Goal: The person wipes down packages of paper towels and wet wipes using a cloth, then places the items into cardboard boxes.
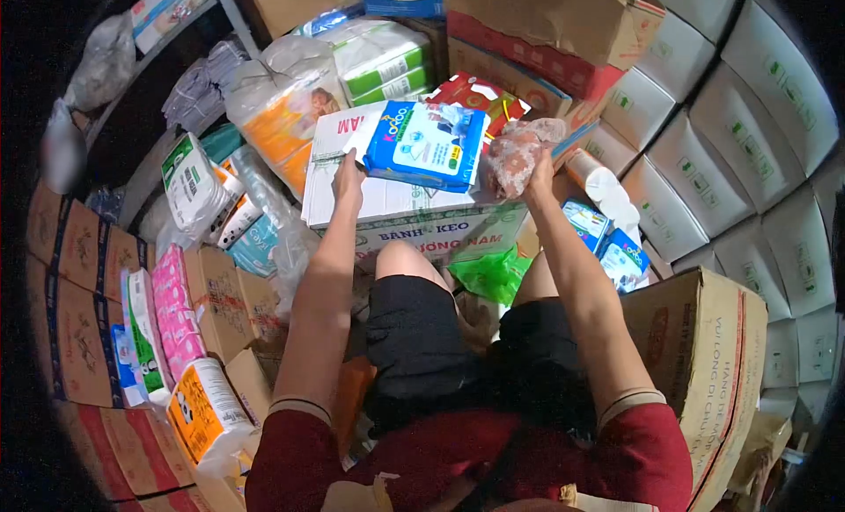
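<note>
1. Count, centre: one blue-and-white pack (427,147), lying on one white carton (422,230) in front of the knees; one crumpled, brownish-pink patterned bundle (515,157) at the carton's right end.
2. Count, around: two smaller blue packs (602,239) low to the right; one bright green plastic bag (493,273) between the knees and carton; one large brown carton (704,362) by the right elbow. White boxes (682,178) stacked along the right, too many cut off to count.
3. Left hand (349,179): arm reaching forward, fingers at the pack's left edge. Cannot tell whether its grip is clenched on the pack or only resting there.
4. Right hand (540,179): arm extended forward, nearly straight; grip closed around the bundle, which bunches up to the left of the fingers.
5. Writing: pack reads "KOROO", smaller print illegible. White carton front: "BANH - KEO", below it red lettering ending "NAM"; "NAM" again, upside down, on the top face. Brown carton side: "VUI LONG" and "HANG DE MOP" legible. Teal pack (255,245) at left: starts "Ca", rest uncertain.
</note>
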A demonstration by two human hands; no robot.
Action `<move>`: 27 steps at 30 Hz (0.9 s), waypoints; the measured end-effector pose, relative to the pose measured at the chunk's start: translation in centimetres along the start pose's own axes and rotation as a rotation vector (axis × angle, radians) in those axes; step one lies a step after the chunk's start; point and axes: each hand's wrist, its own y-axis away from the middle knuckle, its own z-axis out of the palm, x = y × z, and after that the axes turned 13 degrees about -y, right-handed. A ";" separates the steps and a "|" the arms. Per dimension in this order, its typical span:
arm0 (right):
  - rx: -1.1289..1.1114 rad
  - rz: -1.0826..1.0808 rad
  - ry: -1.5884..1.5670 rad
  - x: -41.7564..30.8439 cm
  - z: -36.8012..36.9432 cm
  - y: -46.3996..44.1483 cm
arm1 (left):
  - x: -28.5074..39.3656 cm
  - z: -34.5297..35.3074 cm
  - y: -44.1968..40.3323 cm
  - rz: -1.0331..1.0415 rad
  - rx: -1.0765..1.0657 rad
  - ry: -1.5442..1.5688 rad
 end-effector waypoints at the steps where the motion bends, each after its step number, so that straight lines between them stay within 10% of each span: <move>1: -0.031 0.012 -0.002 0.2 0.4 -0.4 | -0.5 0.0 0.2 0.033 0.032 0.069; 3: -0.094 0.043 0.005 -1.4 3.5 0.6 | -1.9 -0.1 -1.6 0.131 0.035 -0.050; 6: -0.164 -0.511 0.520 -0.8 9.4 1.9 | -2.5 0.3 -1.7 0.130 0.084 -0.048; 12: -0.866 -0.681 1.784 4.8 14.8 8.6 | -1.6 0.4 -1.5 0.192 0.295 -0.498; 22: -0.827 -0.906 1.668 10.6 19.3 8.6 | -1.1 1.3 1.6 0.522 0.351 -0.651; 27: -0.740 -0.658 1.660 11.4 21.6 5.7 | -1.0 1.3 1.5 0.550 0.405 -0.632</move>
